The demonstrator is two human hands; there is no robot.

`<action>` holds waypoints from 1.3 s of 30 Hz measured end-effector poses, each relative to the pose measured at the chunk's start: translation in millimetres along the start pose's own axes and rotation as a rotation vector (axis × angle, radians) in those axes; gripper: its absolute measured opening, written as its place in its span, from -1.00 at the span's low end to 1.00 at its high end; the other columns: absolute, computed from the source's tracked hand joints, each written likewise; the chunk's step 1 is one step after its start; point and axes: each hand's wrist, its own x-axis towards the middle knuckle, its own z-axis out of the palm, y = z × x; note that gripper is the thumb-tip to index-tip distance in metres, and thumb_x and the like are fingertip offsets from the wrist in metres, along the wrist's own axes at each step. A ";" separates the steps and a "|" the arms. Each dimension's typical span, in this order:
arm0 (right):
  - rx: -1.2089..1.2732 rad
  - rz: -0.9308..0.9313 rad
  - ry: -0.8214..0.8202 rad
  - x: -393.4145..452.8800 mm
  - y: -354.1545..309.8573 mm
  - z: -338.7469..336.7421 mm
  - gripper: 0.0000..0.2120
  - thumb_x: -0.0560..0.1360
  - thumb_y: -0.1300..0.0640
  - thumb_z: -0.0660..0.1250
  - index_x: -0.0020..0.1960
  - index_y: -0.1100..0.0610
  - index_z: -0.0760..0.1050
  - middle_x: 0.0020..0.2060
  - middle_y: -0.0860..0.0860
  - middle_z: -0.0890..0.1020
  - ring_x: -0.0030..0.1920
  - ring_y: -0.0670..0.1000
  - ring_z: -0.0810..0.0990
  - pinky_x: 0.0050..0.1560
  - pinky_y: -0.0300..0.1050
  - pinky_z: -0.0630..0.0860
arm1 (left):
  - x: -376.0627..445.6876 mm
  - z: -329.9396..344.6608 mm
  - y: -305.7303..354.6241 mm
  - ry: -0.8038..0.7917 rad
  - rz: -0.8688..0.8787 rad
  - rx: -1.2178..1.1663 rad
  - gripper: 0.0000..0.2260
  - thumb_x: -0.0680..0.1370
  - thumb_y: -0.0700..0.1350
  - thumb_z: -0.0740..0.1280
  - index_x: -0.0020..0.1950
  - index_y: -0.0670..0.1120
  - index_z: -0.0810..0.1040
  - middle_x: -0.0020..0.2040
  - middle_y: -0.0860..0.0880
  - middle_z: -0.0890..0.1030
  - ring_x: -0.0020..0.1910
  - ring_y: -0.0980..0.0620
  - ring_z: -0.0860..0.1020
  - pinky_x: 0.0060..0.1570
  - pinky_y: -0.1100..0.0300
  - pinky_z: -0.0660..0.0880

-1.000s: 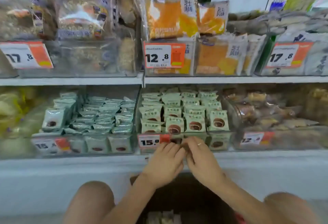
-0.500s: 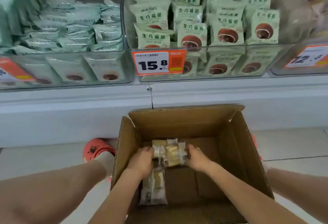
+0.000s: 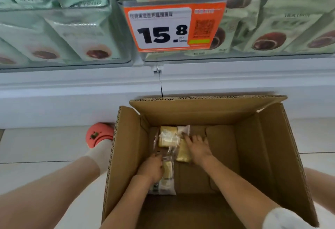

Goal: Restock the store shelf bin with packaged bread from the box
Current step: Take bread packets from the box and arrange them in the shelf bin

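Observation:
An open cardboard box (image 3: pixel 268 149) stands on the floor below the shelf. A few clear packets of yellow bread lie on its bottom. My left hand (image 3: pixel 151 169) is closed on the near bread packet (image 3: pixel 165 178). My right hand (image 3: pixel 196 147) lies flat on a second bread packet (image 3: pixel 182 153), fingers spread, touching a third bread packet (image 3: pixel 167 136) at the back. Above, a clear shelf bin (image 3: pixel 272 56) holds green packaged buns.
An orange price tag (image 3: pixel 174 26) reading 15.8 hangs on the bin's front. A second clear bin (image 3: pixel 63 11) of green packs sits to the left. My foot in a coral shoe (image 3: pixel 99 135) rests left of the box on the tiled floor.
My hands left the shelf bin and dropped into the box. The view tilted down and closer. My left hand slid to the near packet; my right hand now presses on the middle one.

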 end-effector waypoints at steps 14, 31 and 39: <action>0.349 0.007 -0.207 -48.2 -5.2 41.0 -0.03 0.33 0.01 0.52 0.53 0.08 -0.02 0.41 0.18 0.30 0.42 0.19 0.25 0.37 0.07 0.28 | -25.5 49.5 -0.3 -0.185 -0.111 -0.028 -0.76 0.62 -0.06 0.16 0.24 -0.09 0.46 0.22 -0.11 0.50 0.11 -0.08 0.52 0.04 0.11 0.45; 0.228 -0.281 0.298 -117.5 -11.3 17.1 -0.64 0.54 0.11 0.28 0.31 0.01 0.32 0.14 0.07 0.58 0.07 0.09 0.60 0.00 0.00 0.58 | -53.7 29.3 10.8 -0.388 -0.432 -1.741 -0.39 0.50 0.24 0.26 0.37 -0.17 0.32 0.29 -0.34 0.46 0.20 -0.31 0.51 0.19 -0.10 0.48; 0.440 -0.468 0.298 -151.6 -10.8 35.2 -0.50 0.57 0.16 0.20 0.44 -0.18 0.22 0.47 -0.24 0.13 0.46 -0.24 -0.02 0.44 -0.22 0.08 | -67.5 15.0 9.1 -0.113 -0.069 -1.493 -0.45 0.34 -0.24 0.45 0.33 -0.18 0.46 0.09 -0.19 0.65 0.08 -0.15 0.62 -0.02 -0.01 0.59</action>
